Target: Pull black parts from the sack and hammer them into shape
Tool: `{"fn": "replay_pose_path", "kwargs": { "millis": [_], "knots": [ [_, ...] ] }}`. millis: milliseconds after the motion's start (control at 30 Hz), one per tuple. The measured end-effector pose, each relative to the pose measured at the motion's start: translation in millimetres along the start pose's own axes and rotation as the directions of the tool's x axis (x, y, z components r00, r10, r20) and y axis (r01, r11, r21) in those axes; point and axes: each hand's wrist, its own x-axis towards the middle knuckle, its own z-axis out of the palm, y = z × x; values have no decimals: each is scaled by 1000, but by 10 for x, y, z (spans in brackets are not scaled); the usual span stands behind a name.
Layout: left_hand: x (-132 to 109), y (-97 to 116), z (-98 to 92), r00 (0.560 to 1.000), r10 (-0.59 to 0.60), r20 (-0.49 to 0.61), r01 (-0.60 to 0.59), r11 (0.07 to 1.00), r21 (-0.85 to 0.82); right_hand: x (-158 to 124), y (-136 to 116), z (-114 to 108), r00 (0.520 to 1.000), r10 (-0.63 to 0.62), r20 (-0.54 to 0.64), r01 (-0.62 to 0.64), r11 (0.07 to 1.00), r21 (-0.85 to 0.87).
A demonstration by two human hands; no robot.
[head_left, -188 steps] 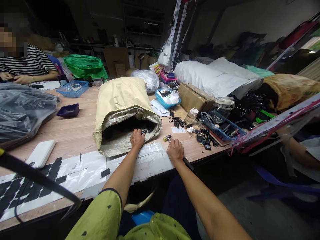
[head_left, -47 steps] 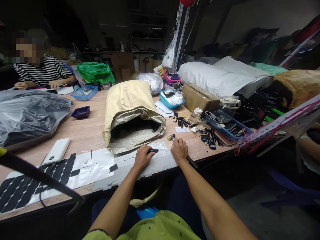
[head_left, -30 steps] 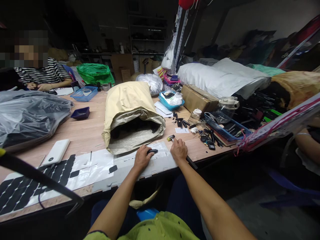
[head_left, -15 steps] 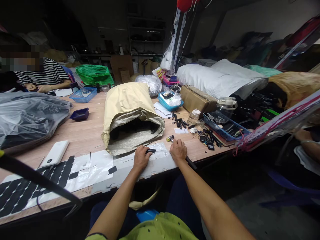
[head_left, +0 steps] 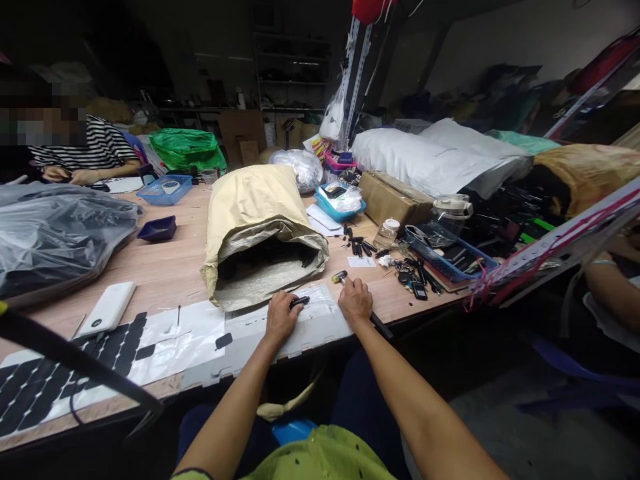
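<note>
My left hand rests on a clear plastic sheet at the table's near edge, fingers closed on a small black part. My right hand is closed round the handle of a small hammer, whose yellow-and-steel head pokes out beyond the knuckles. An open tan woven sack lies just behind both hands, its dark mouth facing me.
A white power bank and black solar-cell strips lie at the left. Black plastic bag, blue trays, cardboard box, jar, keys and small black parts crowd the table. A person in stripes sits at far left.
My left hand came out of the sack's mouth with the black part and set it on the plastic sheet. Since then both hands have stayed nearly still.
</note>
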Motion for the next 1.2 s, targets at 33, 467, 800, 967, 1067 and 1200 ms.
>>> {"fn": "replay_pose_path", "kwargs": {
  "millis": [33, 467, 800, 967, 1067, 1200],
  "knots": [
    [-2, -6, -1, 1000, 4, 0, -4, 1000, -3, -1, -2, 1, 1000, 2, 0, -2, 1000, 0],
    [-4, 0, -3, 1000, 1, -18, -1, 1000, 4, -8, -17, -42, 1000, 3, 16, -4, 1000, 18],
    [3, -11, 9, 1000, -15, -16, 15, 1000, -14, -7, 0, -33, 1000, 3, 9, -3, 1000, 24],
    [8, 24, -3, 1000, -30, 3, 30, 999, -21, -6, 12, -49, 1000, 9, 14, -9, 1000, 20],
    [7, 57, -16, 999, -49, 15, 49, 998, -31, -7, 20, -55, 1000, 11, 16, -11, 1000, 14],
    [4, 69, -24, 998, -59, 18, 60, 997, -46, -7, 30, -38, 1000, 8, 0, -8, 1000, 8]
  ]
}}
